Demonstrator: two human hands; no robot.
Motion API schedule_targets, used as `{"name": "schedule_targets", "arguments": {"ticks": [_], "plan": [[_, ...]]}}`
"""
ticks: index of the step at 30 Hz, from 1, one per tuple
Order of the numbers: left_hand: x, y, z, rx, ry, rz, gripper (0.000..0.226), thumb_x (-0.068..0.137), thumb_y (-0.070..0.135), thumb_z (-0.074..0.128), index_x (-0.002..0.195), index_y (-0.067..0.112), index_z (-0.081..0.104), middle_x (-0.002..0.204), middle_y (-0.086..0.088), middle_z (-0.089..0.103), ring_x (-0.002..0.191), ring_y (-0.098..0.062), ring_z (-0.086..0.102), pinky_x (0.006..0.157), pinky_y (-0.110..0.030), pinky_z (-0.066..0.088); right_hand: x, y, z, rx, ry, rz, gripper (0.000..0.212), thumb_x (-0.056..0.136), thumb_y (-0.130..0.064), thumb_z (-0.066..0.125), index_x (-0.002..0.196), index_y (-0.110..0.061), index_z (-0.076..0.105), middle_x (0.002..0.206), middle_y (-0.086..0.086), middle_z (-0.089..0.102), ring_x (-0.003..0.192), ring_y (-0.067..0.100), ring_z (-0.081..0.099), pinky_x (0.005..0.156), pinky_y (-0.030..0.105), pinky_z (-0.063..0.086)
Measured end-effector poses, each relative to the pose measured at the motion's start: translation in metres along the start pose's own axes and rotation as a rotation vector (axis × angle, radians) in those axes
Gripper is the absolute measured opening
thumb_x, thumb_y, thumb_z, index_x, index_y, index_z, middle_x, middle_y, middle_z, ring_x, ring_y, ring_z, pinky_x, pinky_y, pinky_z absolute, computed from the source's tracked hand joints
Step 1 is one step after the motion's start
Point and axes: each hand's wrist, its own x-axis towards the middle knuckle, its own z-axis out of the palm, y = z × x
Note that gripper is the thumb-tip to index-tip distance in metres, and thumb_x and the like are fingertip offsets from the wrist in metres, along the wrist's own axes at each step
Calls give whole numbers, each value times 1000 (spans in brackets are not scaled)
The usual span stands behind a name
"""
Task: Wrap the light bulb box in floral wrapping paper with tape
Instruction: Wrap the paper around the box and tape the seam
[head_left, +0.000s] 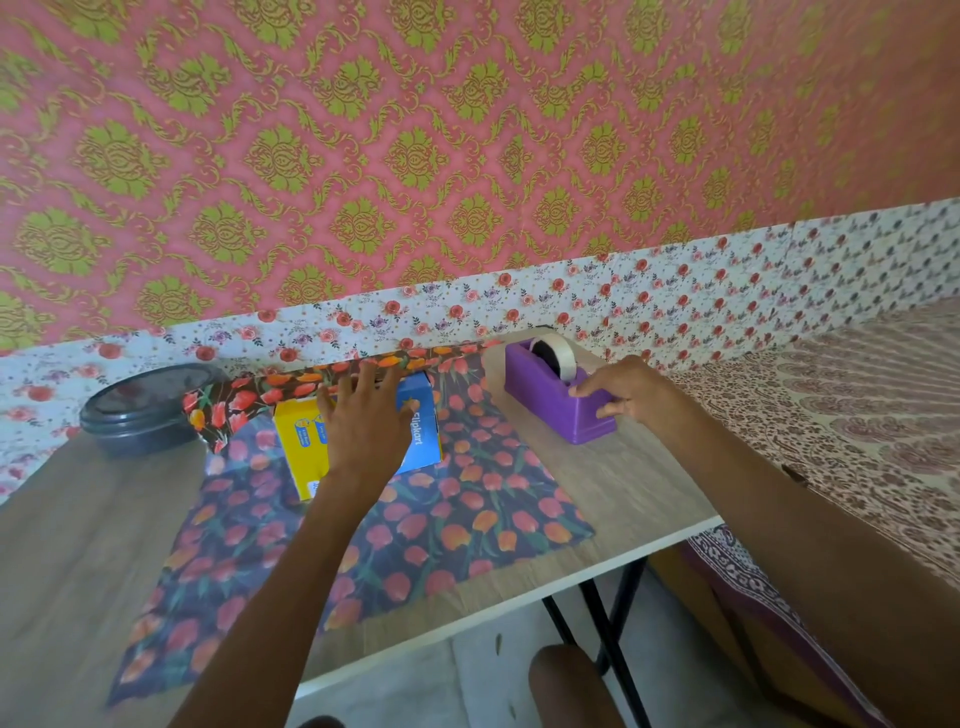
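1. Light bulb box (422, 439), yellow and blue, lies at frame centre on the floral wrapping paper (467, 499). The paper's far edge is folded up over the box's far side.
2. Left hand (363, 421), fingers straight and spread, presses flat on the box top and the folded edge.
3. Right hand (623, 389), just right of the box, curls its fingers round the near end of the purple tape dispenser (545, 405).
4. Wooden table (634, 478) carries the paper, the dispenser and, at left, a dark lidded bowl (140, 410).
5. Pink-and-green patterned wall (467, 130) fills the upper frame; a printed bedspread (857, 395) lies at right.

Yellow-and-blue box (306, 441), tulip-print dark paper (467, 525), purple dispenser (558, 402).
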Motion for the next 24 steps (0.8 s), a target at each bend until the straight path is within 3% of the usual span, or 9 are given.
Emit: {"name": "schedule_targets", "arguments": {"ticks": [2, 5, 9, 11, 14, 16, 19, 21, 24], "plan": [[1, 0, 0, -4, 0, -3, 48, 99, 41, 49, 143, 22, 43, 146, -10, 41, 134, -38, 37, 113, -59, 22, 2, 6, 12, -85, 94, -3, 58, 65, -1, 88, 115, 3, 59, 118, 18, 65, 92, 30, 64, 86, 45, 57], [1, 0, 1, -9, 1, -4, 49, 99, 41, 48, 144, 23, 42, 148, -9, 39, 135, -37, 36, 114, -58, 21, -3, 10, 32, -100, 218, -28, 58, 63, -12, 92, 111, -2, 61, 104, 12, 67, 82, 28, 67, 67, 39, 60], [-1, -1, 2, -11, 0, -2, 49, 100, 42, 48, 144, 23, 41, 150, -9, 37, 137, -37, 34, 114, -58, 20, -7, 8, 47, -16, 291, -47, 49, 67, -11, 90, 106, -4, 62, 102, 12, 65, 87, 28, 64, 79, 46, 59], [-1, -2, 2, -11, 4, 1, 49, 100, 42, 48, 144, 22, 41, 150, -9, 37, 137, -38, 34, 114, -58, 20, -8, 1, 44, 110, 203, -11, 41, 74, -10, 84, 106, 0, 61, 103, 14, 63, 88, 28, 59, 84, 51, 57], [-1, -1, 2, 2, 11, 0, 49, 100, 43, 46, 144, 21, 41, 149, -9, 37, 136, -37, 35, 113, -57, 21, -8, -11, 31, 299, 43, 122, 26, 88, -11, 69, 112, -6, 60, 112, 14, 59, 104, 32, 56, 97, 64, 44], [-2, -1, 3, 9, 15, 2, 49, 100, 43, 46, 144, 21, 41, 149, -9, 37, 135, -37, 36, 113, -57, 22, -6, -14, 23, 289, 7, 180, 16, 92, -13, 62, 108, -11, 59, 99, 9, 58, 91, 27, 55, 101, 55, 45], [-3, -2, 3, 8, 20, 11, 50, 99, 42, 48, 144, 20, 41, 148, -10, 39, 134, -37, 37, 113, -57, 22, 4, -13, 18, 233, 71, 169, 11, 89, -10, 68, 98, -9, 61, 94, 8, 60, 73, 18, 52, 71, 29, 51], [-4, -3, 3, 15, 21, 19, 51, 99, 42, 50, 144, 20, 41, 148, -10, 38, 134, -36, 38, 114, -57, 22, 10, -13, 18, 164, 108, 122, 8, 88, -7, 71, 90, -5, 63, 92, 7, 62, 64, 12, 48, 53, 24, 44], [-5, -5, 4, 21, 23, 27, 53, 98, 43, 51, 145, 20, 41, 149, -9, 38, 134, -36, 38, 115, -56, 21, 17, -17, 15, 37, 151, 50, 10, 86, -4, 73, 83, -1, 64, 73, 6, 61, 54, 9, 46, 51, 21, 46]]}}
